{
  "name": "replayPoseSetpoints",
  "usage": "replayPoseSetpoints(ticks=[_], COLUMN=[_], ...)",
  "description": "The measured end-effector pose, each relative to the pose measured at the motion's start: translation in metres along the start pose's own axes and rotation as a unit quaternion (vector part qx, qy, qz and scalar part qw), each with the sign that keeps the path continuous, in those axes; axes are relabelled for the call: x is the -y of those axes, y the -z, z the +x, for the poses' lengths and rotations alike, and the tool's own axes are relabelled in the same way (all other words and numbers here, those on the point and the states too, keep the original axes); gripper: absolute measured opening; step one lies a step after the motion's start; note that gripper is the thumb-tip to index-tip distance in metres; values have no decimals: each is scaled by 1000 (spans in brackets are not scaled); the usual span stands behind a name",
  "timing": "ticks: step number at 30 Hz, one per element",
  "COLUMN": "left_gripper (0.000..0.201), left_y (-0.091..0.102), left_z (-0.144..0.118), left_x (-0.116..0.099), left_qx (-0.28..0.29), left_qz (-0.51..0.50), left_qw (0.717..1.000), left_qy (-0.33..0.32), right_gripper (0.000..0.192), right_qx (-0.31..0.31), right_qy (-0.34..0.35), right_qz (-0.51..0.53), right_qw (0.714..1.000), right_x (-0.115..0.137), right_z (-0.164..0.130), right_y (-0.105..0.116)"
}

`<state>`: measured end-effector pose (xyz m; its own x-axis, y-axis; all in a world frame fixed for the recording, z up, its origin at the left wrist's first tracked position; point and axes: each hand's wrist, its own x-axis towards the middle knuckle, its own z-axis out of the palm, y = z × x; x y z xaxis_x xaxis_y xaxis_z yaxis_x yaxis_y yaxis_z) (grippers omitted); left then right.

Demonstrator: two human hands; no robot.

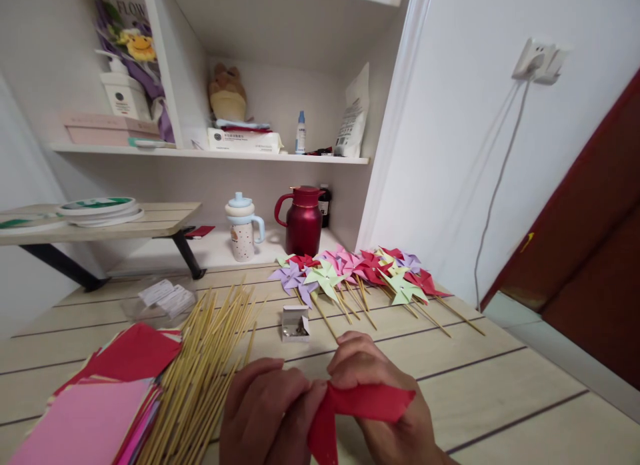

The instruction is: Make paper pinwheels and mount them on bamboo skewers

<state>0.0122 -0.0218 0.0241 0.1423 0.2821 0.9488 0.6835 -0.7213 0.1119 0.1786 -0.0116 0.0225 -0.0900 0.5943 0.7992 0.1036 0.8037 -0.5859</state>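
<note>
Low in the middle of the view, a red paper pinwheel is held between both hands, its blades partly folded and spread. My left hand pinches its centre from the left. From the right, my right hand grips it with curled fingers; the fingertips are partly hidden behind the paper. A small open white box with small metal pieces stands just beyond the hands. To the left lie a pile of thin wooden sticks and a stack of coloured paper squares.
Finished-looking pinwheels on sticks lie along the table's back right. Behind them stand a red thermos jug and a light blue-lidded cup. A small raised stand carries rolls of tape at left. Clear plastic packs lie below it.
</note>
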Motion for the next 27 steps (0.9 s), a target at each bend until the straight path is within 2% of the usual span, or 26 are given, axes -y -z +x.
replayPoseSetpoints(ticks=[6,9,11,13,16,19,21,23,27], left_gripper=[23,22,19,17,19,27,32,35,31], left_y=[1,1,-1,-5,-9,-9,-8,-9,-13], left_z=[-1,0,1,3,6,12,15,17,15], left_x=[-3,2,7,11,12,12,12,13,15], left_qx=[-5,27,65,76,87,135,160,178,193], left_qz=[-6,-18,-34,-49,-99,-193,-257,-302,-319], left_qw=[1000,999,997,990,956,892,857,834,817], left_qy=[6,8,35,112,263,385,417,425,440], right_gripper=[14,16,16,11,3,9,10,9,9], right_qx=[8,-4,-32,-62,-89,-111,-114,-103,-74], right_qy=[4,-14,-54,-123,-219,-261,-260,-253,-265], right_qz=[-39,-28,7,48,84,105,109,107,111], right_qw=[999,1000,998,989,968,953,953,956,955], right_x=[9,7,3,-1,-7,-10,-10,-10,-10], right_z=[2,1,0,0,1,2,3,3,3], right_y=[3,1,-3,-6,-7,-4,-3,-2,-1])
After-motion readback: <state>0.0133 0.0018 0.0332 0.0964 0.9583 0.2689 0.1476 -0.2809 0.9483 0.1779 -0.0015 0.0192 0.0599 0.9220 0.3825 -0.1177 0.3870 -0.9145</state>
